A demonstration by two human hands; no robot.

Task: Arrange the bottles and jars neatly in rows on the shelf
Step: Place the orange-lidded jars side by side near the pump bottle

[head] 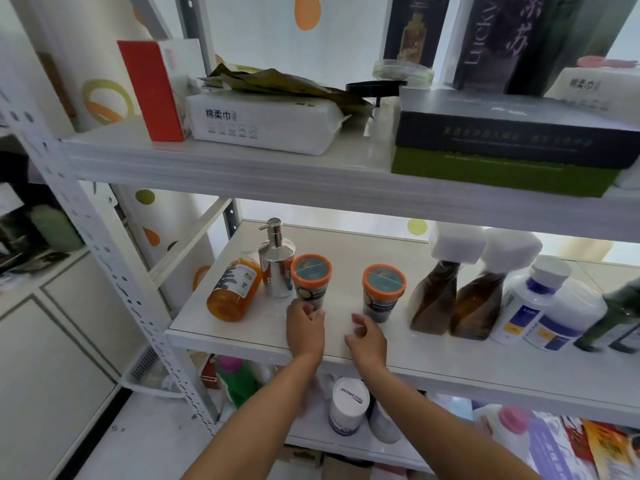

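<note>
On the middle shelf [249, 336] stand two orange-lidded jars. My left hand [304, 329] has its fingers and thumb curled round the base of the left jar [311, 277]. My right hand [367, 336] hovers loosely curled just in front and left of the right jar [383, 289], holding nothing. An orange jar [233, 289] leans tilted at the left beside a chrome pump bottle [277, 268]. To the right stand two brown bottles [433, 299] [476, 306] with white caps, white bottles with blue labels [540, 306] and a dark green bottle [616, 317].
The upper shelf [221, 168] overhangs close above, carrying tissue packs and boxes. A perforated white upright [114, 265] frames the left side. The lower shelf holds a white canister [348, 407] and a green bottle [239, 379].
</note>
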